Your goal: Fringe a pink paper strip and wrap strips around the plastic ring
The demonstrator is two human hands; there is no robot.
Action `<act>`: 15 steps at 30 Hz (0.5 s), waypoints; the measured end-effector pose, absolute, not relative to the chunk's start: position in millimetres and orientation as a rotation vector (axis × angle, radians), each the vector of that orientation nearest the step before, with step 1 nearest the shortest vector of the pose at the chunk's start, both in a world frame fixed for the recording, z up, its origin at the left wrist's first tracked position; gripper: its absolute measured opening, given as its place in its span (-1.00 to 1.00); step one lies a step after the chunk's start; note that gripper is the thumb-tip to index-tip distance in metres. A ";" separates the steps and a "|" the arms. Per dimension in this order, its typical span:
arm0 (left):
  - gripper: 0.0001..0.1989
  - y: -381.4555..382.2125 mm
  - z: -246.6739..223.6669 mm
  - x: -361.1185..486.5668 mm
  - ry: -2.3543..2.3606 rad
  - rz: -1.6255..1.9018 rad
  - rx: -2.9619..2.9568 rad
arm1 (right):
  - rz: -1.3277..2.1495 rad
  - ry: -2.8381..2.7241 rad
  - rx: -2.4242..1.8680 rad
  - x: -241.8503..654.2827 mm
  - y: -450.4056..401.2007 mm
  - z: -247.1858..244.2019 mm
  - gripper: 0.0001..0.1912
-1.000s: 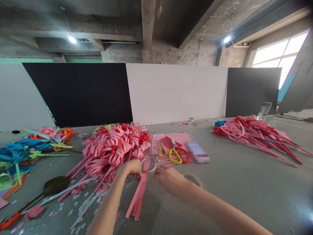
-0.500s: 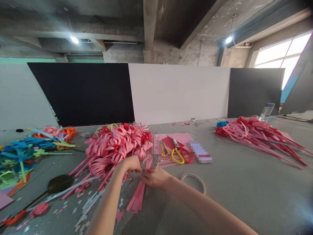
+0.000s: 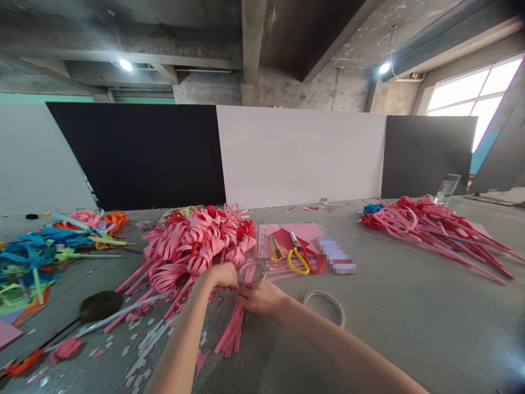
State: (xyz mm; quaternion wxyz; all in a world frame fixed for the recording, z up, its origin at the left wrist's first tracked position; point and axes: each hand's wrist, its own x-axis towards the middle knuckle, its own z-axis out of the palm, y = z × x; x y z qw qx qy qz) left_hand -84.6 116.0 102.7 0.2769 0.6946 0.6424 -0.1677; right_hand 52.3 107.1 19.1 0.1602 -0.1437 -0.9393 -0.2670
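Observation:
Pink paper strips [image 3: 232,331] hang fanned out below my two hands, near the middle of the table. My right hand [image 3: 259,296] has its fingers closed round their upper part. Just left of it, my left hand [image 3: 225,275] is bent inward with fingers pressed together; what they grip is too small to tell. A clear roll of tape [image 3: 253,271] stands right behind my fingers. Close behind my left hand lies a large heap of pink and red paper-strip flowers [image 3: 200,235].
Scissors with yellow handles [image 3: 298,260], a cutter [image 3: 275,248] and a blurred flat object [image 3: 335,254] lie behind my hands. A pale ring [image 3: 325,306] rests by my right forearm. Paper flowers [image 3: 435,219] lie far right, colourful ones [image 3: 45,246] left.
The lower ends of the pink strips have shifted very slightly. Both hands have stayed in nearly the same place.

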 end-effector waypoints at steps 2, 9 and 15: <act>-0.73 118.5 98.4 -85.8 1.715 -0.451 1.864 | -0.784 -2.674 -0.408 53.1 104.8 17.1 -0.82; -0.73 123.2 87.5 -82.5 1.708 -0.425 1.854 | -0.819 -2.653 -0.430 56.9 102.0 8.5 -0.83; -0.72 124.0 85.4 -76.2 1.747 -0.418 1.854 | -0.814 -2.654 -0.416 60.2 100.4 10.0 -0.81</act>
